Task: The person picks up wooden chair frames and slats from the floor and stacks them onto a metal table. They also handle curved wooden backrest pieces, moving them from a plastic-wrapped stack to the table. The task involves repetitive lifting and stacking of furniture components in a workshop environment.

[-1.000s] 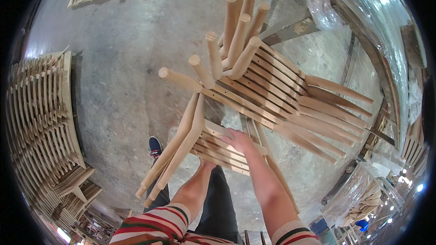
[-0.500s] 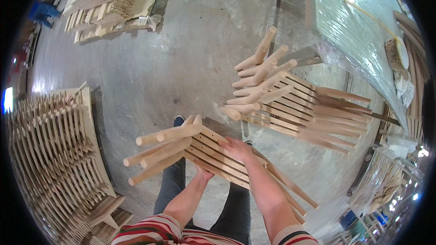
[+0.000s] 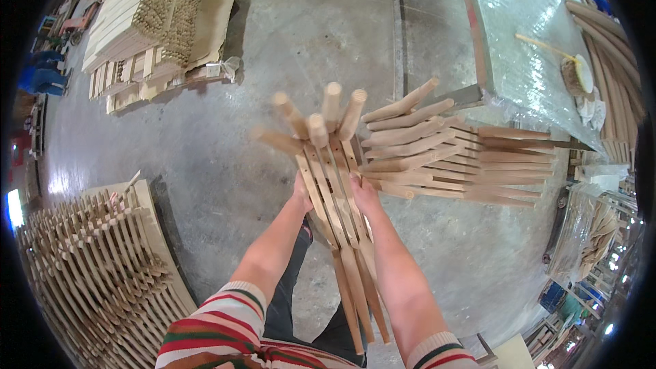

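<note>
- The wooden frame (image 3: 335,184) – slats joined to round legs – is held up in front of the person, above the concrete floor (image 3: 307,34); it looks stiff, light enough to lift, and awkwardly long.
- Left hand (image 3: 301,191) and right hand (image 3: 361,195) grip its slats near the middle – a balanced hold.

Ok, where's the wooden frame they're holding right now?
In the head view the wooden frame is at centre, gripped by the left hand and right hand, just left of the second frame.
</note>
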The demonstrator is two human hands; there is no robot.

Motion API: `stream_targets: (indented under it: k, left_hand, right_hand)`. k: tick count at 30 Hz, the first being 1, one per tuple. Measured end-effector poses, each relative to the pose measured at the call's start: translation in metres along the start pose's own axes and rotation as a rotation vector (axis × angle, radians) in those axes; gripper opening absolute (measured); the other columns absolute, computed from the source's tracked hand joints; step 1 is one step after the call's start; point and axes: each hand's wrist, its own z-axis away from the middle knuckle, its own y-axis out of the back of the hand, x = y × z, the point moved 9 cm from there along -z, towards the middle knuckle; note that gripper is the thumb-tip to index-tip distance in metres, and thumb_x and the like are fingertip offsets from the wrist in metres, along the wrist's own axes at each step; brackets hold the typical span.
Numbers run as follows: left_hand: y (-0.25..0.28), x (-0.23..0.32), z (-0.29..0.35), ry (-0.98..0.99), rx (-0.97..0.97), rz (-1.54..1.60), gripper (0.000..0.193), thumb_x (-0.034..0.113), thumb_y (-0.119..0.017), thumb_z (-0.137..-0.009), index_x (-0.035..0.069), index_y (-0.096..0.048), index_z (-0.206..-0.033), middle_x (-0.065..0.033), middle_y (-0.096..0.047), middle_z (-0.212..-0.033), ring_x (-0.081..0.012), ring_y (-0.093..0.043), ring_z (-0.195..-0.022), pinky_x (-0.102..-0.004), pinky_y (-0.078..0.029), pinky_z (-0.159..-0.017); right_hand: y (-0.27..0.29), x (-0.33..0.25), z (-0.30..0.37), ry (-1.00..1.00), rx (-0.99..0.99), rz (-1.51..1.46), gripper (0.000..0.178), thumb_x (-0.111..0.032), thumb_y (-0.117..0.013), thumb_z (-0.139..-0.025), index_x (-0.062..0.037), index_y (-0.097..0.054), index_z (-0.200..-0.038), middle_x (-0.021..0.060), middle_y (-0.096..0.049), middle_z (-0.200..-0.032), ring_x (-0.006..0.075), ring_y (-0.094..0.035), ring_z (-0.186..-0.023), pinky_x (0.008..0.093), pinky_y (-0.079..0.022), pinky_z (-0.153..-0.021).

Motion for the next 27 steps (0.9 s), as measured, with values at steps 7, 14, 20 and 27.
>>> stream_targets:
  k: [7, 14, 20, 27]
  left_hand:
    - [-0.021, -0.025, -0.012, 0.18, 0.093, -0.41, 0.074, 0.058, -0.03, -0.086, 0.007, -0.018, -0.138, -0.0155, -0.035, -0.135, -0.0286, -0.035, -0.123, -0.0441, -0.03, -0.1]
    - [0.0, -0.035, -0.007, 0.048, -0.056, -0.857, 0.083, 0.052, -0.047, -0.083, 0.012, -0.003, -0.141, -0.0128, -0.024, -0.141, -0.0269, -0.03, -0.126, -0.045, -0.025, -0.101]
    - [0.043, -0.051, 0.082, 0.376, 0.154, -0.823, 0.074, 0.057, -0.04, -0.083, 0.017, -0.017, -0.14, -0.0098, -0.016, -0.145, -0.0267, -0.012, -0.133, -0.0561, -0.013, -0.102]
    - [-0.073, 0.0, 0.093, -0.189, 0.019, -0.924, 0.075, 0.057, -0.039, -0.084, 0.015, -0.014, -0.141, -0.0073, -0.013, -0.146, -0.0266, -0.008, -0.135, -0.0565, -0.008, -0.103]
  right_hand:
    - [0.076, -0.158, 0.096, 0.255, -0.314, -0.256, 0.047, -0.031, -0.045, -0.091, -0.0009, -0.042, -0.126, 0.0113, -0.057, -0.113, 0.0171, -0.052, -0.107, 0.0282, -0.038, -0.09]
    - [0.178, -0.031, 0.19, 0.036, 0.095, -0.632, 0.045, -0.029, -0.047, -0.091, 0.0034, -0.045, -0.122, 0.0145, -0.056, -0.11, 0.0182, -0.055, -0.1, 0.0288, -0.04, -0.09]
    - [0.124, 0.2, 0.311, -0.374, 0.443, -0.422, 0.045, -0.038, -0.045, -0.09, 0.0004, -0.055, -0.11, 0.0115, -0.063, -0.092, 0.0166, -0.06, -0.08, 0.0281, -0.045, -0.072]
    - [-0.059, 0.279, 0.442, -0.545, 0.158, -0.515, 0.045, -0.038, -0.046, -0.088, 0.0016, -0.056, -0.105, 0.0087, -0.062, -0.083, 0.0168, -0.059, -0.073, 0.0301, -0.046, -0.066]
